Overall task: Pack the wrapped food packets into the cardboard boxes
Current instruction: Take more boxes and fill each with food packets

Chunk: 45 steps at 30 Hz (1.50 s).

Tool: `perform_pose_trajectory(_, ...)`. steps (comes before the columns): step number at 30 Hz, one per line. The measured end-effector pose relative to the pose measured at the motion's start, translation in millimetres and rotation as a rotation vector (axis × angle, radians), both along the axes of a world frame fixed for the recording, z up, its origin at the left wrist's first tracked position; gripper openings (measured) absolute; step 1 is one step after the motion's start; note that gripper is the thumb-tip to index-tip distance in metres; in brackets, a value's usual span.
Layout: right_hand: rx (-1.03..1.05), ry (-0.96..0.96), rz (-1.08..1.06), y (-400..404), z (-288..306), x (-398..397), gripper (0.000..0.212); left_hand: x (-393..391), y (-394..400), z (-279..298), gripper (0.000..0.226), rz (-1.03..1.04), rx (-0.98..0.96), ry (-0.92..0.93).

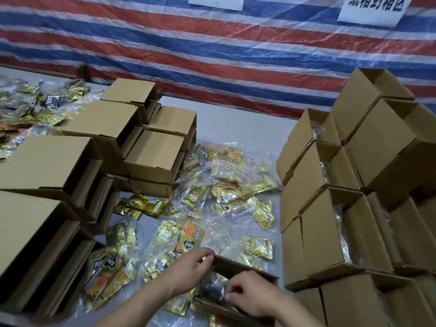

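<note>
The left hand (191, 267) is steadying the open box (238, 289) on the bench (236, 123); right hand (250, 296) fingers are pinching a dark packet (212, 287) inside (slippery wrap), risking it snagging or slipping out.

A striped tarpaulin (236, 50) in red, blue and white is hanging as the backdrop, far beyond the grip. Two white paper signs (370, 8) are hanging on it up top, one bearing black characters. A grey desk (243, 123) is stretching out ahead.
</note>
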State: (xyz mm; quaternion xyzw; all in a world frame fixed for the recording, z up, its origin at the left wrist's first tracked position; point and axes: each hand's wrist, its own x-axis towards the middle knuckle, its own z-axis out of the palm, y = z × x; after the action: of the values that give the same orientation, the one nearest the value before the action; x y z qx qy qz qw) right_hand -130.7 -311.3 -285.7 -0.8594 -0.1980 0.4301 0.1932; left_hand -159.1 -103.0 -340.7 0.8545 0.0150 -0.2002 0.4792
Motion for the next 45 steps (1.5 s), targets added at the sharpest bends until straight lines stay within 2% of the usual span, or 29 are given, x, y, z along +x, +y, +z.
perform_pose_trajectory(3,-0.017,0.098,0.008,18.7,-11.8,-5.5,0.030,-3.0,-2.7,-6.1,0.025,0.008,0.020,-0.033)
perform_pose_trajectory(9,-0.052,0.073,0.073,26.2,-23.4,-4.6,0.020,-3.7,-2.9,-7.3,0.024,0.028,0.034,-0.051)
perform_pose_trajectory(12,-0.060,0.008,0.063,25.8,-28.4,-7.1,0.020,-2.9,-6.2,-4.3,0.027,0.025,0.042,-0.061)
perform_pose_trajectory(16,-0.145,0.072,0.102,34.5,-30.8,-9.9,0.025,-6.4,-6.0,-3.9,0.020,0.034,0.058,-0.047)
perform_pose_trajectory(19,-0.133,0.132,0.066,34.7,-19.5,-8.1,0.037,-6.5,-5.2,-2.5,0.017,0.036,0.049,-0.040)
perform_pose_trajectory(24,-0.066,0.139,-0.065,4.9,4.8,8.8,0.036,-1.0,-7.6,3.6,0.020,0.045,-0.003,-0.011)
perform_pose_trajectory(29,-0.236,0.124,-0.004,6.3,-3.8,8.3,0.037,-1.8,-8.3,4.3,0.019,0.035,0.020,-0.016)
perform_pose_trajectory(34,-0.251,0.159,-0.010,3.2,-4.9,1.3,0.042,1.1,-10.2,5.5,0.019,0.024,0.052,-0.019)
perform_pose_trajectory(37,-0.108,0.057,-0.032,-14.4,14.4,11.5,0.030,3.9,-5.3,6.5,0.022,0.021,0.025,-0.004)
perform_pose_trajectory(40,0.069,-0.197,-0.155,-23.8,30.8,28.2,0.017,1.6,-4.3,7.0,0.023,0.005,0.025,0.004)
perform_pose_trajectory(42,0.049,-0.318,-0.072,-21.2,31.5,35.9,0.037,0.2,-4.8,7.3,0.023,0.012,0.023,0.006)
perform_pose_trajectory(43,-0.006,-0.317,-0.019,-18.1,27.2,37.1,0.048,-0.3,-5.0,8.1,0.022,0.019,0.021,0.006)
perform_pose_trajectory(45,-0.132,-0.281,0.095,-9.3,14.2,34.2,0.051,-0.9,-4.9,9.8,0.022,0.032,0.016,0.010)
